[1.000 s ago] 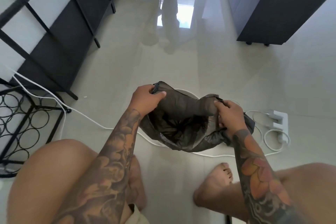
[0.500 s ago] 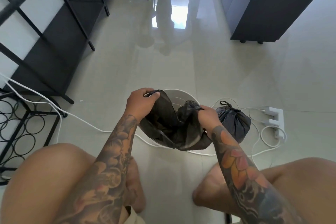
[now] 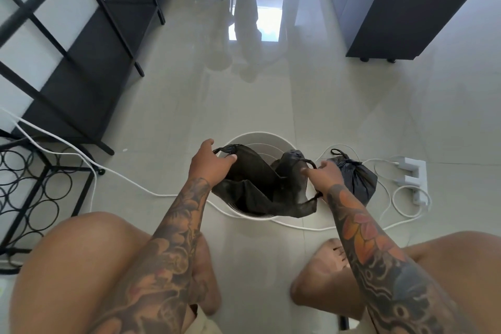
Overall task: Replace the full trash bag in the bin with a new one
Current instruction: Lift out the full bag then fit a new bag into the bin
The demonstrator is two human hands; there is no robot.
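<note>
over bin (image 3: 260, 137) — hands spread bag (image 3: 257, 190)

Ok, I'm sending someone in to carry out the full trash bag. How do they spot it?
Find the round white bin on the tiled floor by the person's feet. On the bin's right, before the white power strip, sits the full bag. It is knotted shut and bulging, unlike the loose new bag both hands hold open over the bin.

The new bag (image 3: 257, 187) is dark grey-brown, the bin (image 3: 260, 136) is white, the tied bag (image 3: 357, 179) is black, and the cable (image 3: 130, 179) is white on the beige floor (image 3: 271, 95).
</note>
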